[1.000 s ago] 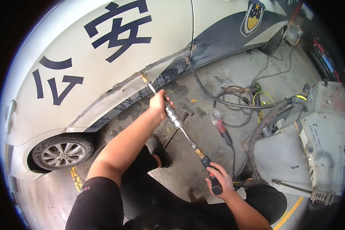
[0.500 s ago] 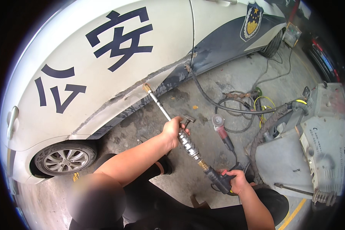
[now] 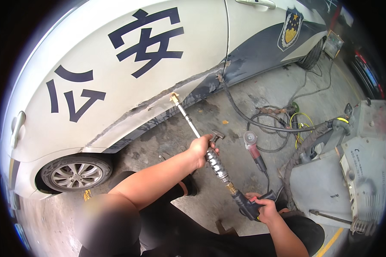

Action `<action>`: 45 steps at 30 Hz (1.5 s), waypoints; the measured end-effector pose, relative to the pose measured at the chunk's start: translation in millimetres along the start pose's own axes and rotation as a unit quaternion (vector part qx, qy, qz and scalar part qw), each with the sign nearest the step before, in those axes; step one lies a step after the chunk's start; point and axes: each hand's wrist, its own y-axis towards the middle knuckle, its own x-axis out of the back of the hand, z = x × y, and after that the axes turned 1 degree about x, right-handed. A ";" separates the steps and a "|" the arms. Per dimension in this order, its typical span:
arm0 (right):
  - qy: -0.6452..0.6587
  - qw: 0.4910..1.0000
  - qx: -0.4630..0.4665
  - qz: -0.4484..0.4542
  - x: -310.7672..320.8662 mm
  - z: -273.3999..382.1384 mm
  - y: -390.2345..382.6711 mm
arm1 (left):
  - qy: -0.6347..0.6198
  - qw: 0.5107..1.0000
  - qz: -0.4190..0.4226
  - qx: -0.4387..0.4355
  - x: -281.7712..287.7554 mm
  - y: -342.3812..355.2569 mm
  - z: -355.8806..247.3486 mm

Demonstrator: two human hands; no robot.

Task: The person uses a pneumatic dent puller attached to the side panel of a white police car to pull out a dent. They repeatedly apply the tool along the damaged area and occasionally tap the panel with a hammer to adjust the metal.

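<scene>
Both my hands hold a long slide-hammer dent puller [image 3: 217,165]. My left hand [image 3: 200,152] is wrapped round its shaft, just above the ribbed metal section. A T-shaped metal piece [image 3: 218,136] shows beyond those fingers; whether it belongs to the tool I cannot tell. Round the black pistol-style handle, by a red trigger, my right hand [image 3: 266,208] is closed. The brass-coloured tip [image 3: 174,98] meets the white car door [image 3: 85,132] at the lower edge of a long bare grey strip [image 3: 143,104]. Whether the tip is fixed there cannot be made out.
On the concrete floor lie an angle grinder [image 3: 254,150] and coiled cables [image 3: 270,128]. A thick cable [image 3: 240,109] runs from the car's lower edge to a grey machine [image 3: 321,182] at right. A metal rod tool [image 3: 332,217] rests beside it. The car's wheel [image 3: 76,173] is at left.
The whole view has shifted, so car, tool and floor things sit further right. My grip on the dent puller is the same, and its tip remains at the strip.
</scene>
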 end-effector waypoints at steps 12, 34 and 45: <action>0.000 1.000 0.003 -0.011 0.8 7.4 2.9 | 0.004 1.000 -0.006 -0.013 -12.2 2.7 -8.6; 0.026 0.999 0.000 0.026 3.9 2.7 10.6 | 0.002 1.000 -0.011 -0.009 -6.4 7.7 -8.6; 0.039 0.989 0.022 0.138 8.7 -0.8 12.4 | -0.002 1.000 -0.015 -0.017 -5.1 9.5 -6.8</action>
